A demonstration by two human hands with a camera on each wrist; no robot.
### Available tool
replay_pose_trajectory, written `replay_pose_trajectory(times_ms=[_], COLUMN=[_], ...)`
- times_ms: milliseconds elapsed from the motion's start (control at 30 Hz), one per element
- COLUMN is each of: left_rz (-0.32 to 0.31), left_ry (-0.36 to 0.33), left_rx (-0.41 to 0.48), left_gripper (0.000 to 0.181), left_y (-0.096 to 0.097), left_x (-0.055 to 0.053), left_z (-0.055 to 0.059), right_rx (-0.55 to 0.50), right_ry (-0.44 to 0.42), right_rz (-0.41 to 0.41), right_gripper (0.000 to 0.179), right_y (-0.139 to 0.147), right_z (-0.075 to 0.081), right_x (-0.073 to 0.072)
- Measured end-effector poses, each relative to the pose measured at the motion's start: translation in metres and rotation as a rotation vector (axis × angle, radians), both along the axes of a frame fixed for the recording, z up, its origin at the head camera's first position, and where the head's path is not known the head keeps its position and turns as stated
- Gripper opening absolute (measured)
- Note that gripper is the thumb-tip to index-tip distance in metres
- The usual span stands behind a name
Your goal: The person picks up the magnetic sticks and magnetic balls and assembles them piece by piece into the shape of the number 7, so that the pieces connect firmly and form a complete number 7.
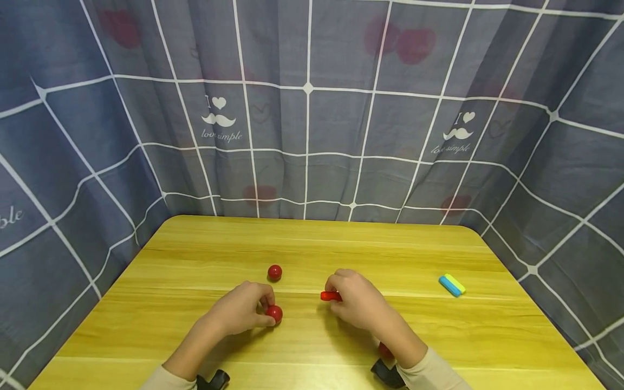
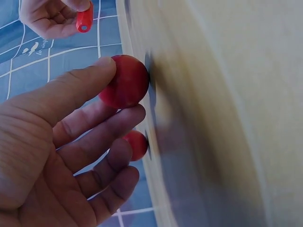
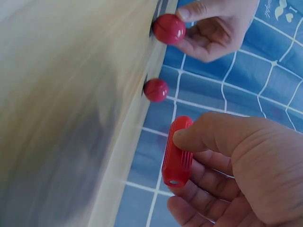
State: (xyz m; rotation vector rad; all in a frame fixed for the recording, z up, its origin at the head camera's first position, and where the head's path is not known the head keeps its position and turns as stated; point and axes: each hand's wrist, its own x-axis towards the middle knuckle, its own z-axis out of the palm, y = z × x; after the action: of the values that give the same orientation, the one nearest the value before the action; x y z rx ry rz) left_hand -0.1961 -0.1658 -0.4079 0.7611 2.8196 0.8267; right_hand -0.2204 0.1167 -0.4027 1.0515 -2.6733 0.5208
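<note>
My left hand (image 1: 244, 309) pinches a shiny red ball (image 1: 275, 313) between thumb and fingers; the ball touches the tabletop. A second red ball (image 1: 275, 272) stands just beyond it, untouched. To the right, my right hand (image 1: 358, 298) pinches a short red plastic stick (image 3: 178, 158), ridged along its sides and with a small hole in its end. It is held above the table, thumb on one side and fingers behind. Another red ball (image 1: 385, 351) shows in part beneath the right forearm.
A blue stick (image 1: 449, 286) and a yellow-green stick (image 1: 455, 283) lie side by side on the right of the wooden table (image 1: 219, 238). A grey-blue checked curtain (image 1: 278, 119) hangs behind the table and along both sides.
</note>
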Motion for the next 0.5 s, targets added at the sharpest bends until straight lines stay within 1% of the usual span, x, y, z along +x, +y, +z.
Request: replay_pose_trajectory(times_ms=[300, 500], left_rz=[0.011, 0.013], left_ry=[0.001, 0.008], left_rx=[-0.008, -0.019], left_gripper=[0.025, 0.026], left_y=[0.001, 0.002], left_x=[0.001, 0.002], left_z=[0.0, 0.001], right_rx=[0.04, 0.068], right_ry=[0.018, 0.016], right_rz=[0.055, 0.066], right_gripper=[0.018, 0.018], right_y=[-0.019, -0.03], right_z=[-0.003, -0.006], right_x=[0.005, 0.006])
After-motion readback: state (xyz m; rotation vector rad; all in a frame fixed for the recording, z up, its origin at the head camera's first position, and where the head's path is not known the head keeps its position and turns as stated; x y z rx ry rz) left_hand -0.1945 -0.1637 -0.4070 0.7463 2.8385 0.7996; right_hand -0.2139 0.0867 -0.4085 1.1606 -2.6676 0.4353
